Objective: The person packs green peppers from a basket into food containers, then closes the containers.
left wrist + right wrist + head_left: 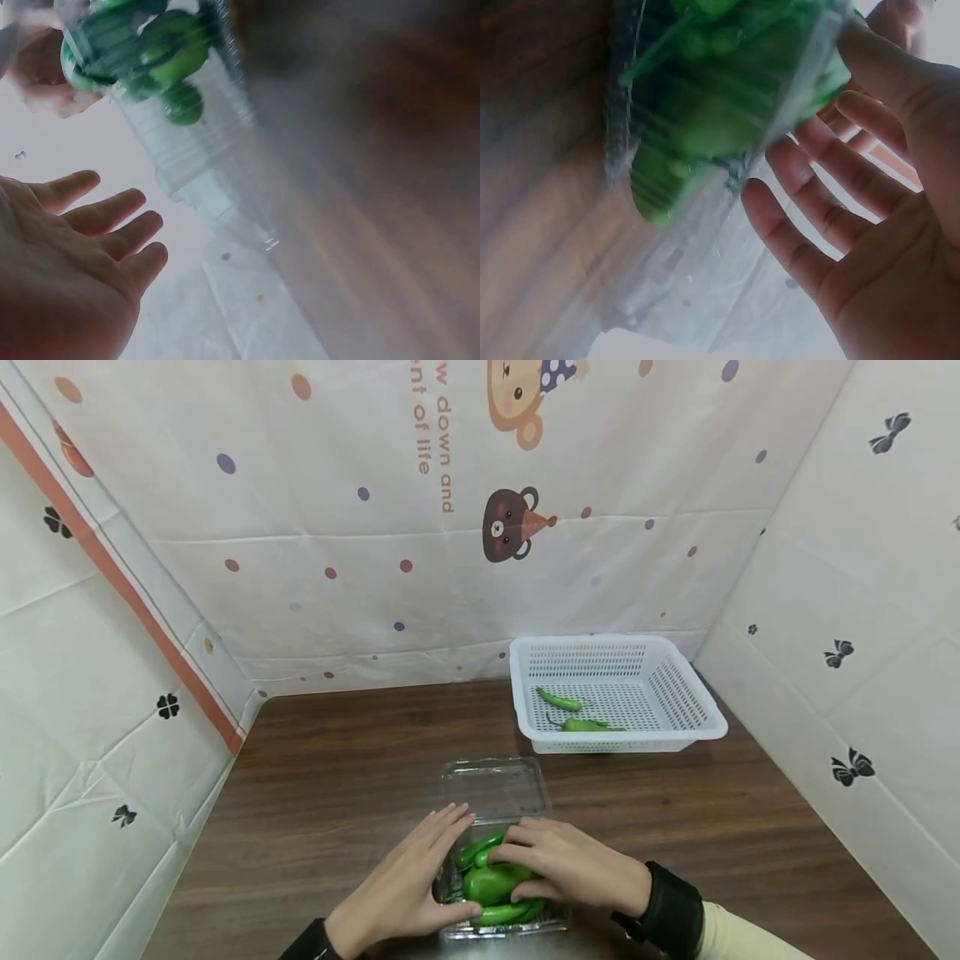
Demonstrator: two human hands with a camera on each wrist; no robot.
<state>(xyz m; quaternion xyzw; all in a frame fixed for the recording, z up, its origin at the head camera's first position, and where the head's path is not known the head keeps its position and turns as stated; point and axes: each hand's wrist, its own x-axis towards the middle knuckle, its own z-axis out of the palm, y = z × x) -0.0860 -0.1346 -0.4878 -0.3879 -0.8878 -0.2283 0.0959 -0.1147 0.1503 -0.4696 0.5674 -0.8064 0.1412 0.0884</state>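
Observation:
A clear plastic clamshell box [555, 925] stands at the near middle of the table, its lid [498, 787] folded back flat behind it. Several green peppers [491, 885] fill it, thick ones and slim ones. My left hand [408, 881] is at the box's left side, fingers straight and thumb over a slim pepper at the front. From the right, my right hand [562, 864] reaches over the rim, its loosely bent fingers and thumb on the peppers. Through the clear wall in the right wrist view, peppers [712, 127] show beside the fingers [795, 240].
A white perforated basket [622, 743] stands at the back right, with a few slim green peppers [561, 700] inside. Under everything is a dark wood-grain table [337, 777]. Patterned cloth walls [375, 602] close in the back and both sides.

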